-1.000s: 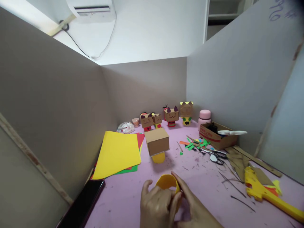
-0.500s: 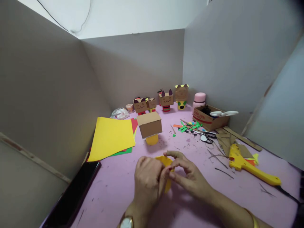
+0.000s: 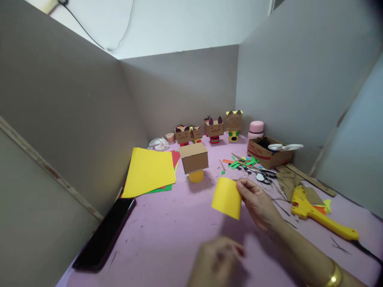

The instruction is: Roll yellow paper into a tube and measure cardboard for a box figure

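A curved piece of yellow paper (image 3: pixel 226 197), bent like a tube, is held above the table. My right hand (image 3: pixel 257 201) pinches its right edge between thumb and fingers. Lower down and nearer to me, my left hand (image 3: pixel 217 259) is apart from the paper and blurred by motion; its fingers seem curled, with nothing plainly seen in them. Beyond the hands stands a brown cardboard box (image 3: pixel 194 159) on a short yellow cylinder (image 3: pixel 196 176).
Yellow sheets (image 3: pixel 151 171) over red and green ones lie left, behind a black phone (image 3: pixel 104 235). At right are a yellow glue gun (image 3: pixel 323 219), scissors (image 3: pixel 261 177), green scraps (image 3: pixel 243 162) and a small carton (image 3: pixel 266 155). Cardboard figures (image 3: pixel 214 129) stand at the back.
The yellow paper, earlier between both hands, has moved up and right in my right hand. My left hand has let go of it and dropped toward me. The view has shifted slightly.
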Available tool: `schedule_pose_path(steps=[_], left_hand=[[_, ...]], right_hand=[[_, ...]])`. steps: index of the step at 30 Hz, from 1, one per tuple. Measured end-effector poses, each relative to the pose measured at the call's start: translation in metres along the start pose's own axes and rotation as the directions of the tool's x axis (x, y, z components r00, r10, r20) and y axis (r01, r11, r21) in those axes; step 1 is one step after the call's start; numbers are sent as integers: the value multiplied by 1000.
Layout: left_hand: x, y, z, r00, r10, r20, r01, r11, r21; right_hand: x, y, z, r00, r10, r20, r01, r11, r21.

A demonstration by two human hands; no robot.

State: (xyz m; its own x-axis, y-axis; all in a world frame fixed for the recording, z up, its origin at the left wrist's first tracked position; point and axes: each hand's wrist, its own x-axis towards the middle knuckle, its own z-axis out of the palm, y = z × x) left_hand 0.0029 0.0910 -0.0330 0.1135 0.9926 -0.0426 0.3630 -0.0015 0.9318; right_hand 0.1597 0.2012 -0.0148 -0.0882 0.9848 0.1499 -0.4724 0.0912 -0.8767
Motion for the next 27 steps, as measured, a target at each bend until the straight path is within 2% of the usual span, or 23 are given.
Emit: schedule_pose_path(steps=[1, 3, 4, 6, 7, 9, 11, 13, 15, 16, 18, 19, 20, 22, 24, 27], left_hand=[[10, 4, -14, 998, -5, -68, 2, 999, -50], [34, 9, -38, 956, -36, -290, -49, 959, -279], [44, 10, -46, 954, -67, -292, -64, 906, -419], [59, 8, -51, 982, -104, -158, -29, 742, -670], [63, 6, -49, 992, -97, -76, 10, 680, -734], [64, 2, -40, 998, -59, 16, 48, 606, -794], [62, -2, -33, 994, 5, 108, 87, 557, -826], [60, -7, -33, 981, 44, 187, 136, 527, -839], [63, -10, -40, 986, 27, 166, 126, 538, -833], [66, -11, -46, 994, 10, 105, 82, 559, -825], [72, -12, -57, 991, -26, -128, -81, 646, -759], [75, -11, -63, 961, -42, -274, -167, 702, -692], [77, -11, -68, 909, -58, -413, -232, 752, -617], [81, -12, -75, 794, -96, -601, -282, 817, -503], [82, -15, -80, 733, -118, -670, -288, 838, -463], [82, -21, -83, 700, -99, -708, -296, 861, -413]], right_hand=[[0, -1, 2, 999, 15, 49, -15, 1000, -17], [1, -3, 7, 987, 40, 156, -35, 999, -36], [2, -2, 10, 977, 51, 207, -44, 998, -38], [3, 2, 17, 954, 65, 292, -57, 998, -34], [4, 6, 19, 944, 68, 324, -60, 998, -33], [4, 14, 22, 921, 68, 384, -62, 998, -27], [3, 20, 20, 892, 71, 447, -55, 997, -48], [5, 23, 16, 875, 87, 476, -19, 989, -145], [9, 21, 14, 911, 74, 406, 54, 954, -296], [12, 20, 15, 942, 40, 333, 94, 921, -379], [22, 17, 24, 982, -91, 167, 167, 836, -523], [29, 17, 31, 981, -166, 98, 192, 791, -581], [36, 17, 40, 972, -232, 46, 209, 752, -625], [50, 22, 60, 943, -332, -16, 234, 699, -676], [65, 30, 81, 908, -417, -44, 265, 653, -709], [83, 48, 107, 834, -550, -49, 320, 554, -769]])
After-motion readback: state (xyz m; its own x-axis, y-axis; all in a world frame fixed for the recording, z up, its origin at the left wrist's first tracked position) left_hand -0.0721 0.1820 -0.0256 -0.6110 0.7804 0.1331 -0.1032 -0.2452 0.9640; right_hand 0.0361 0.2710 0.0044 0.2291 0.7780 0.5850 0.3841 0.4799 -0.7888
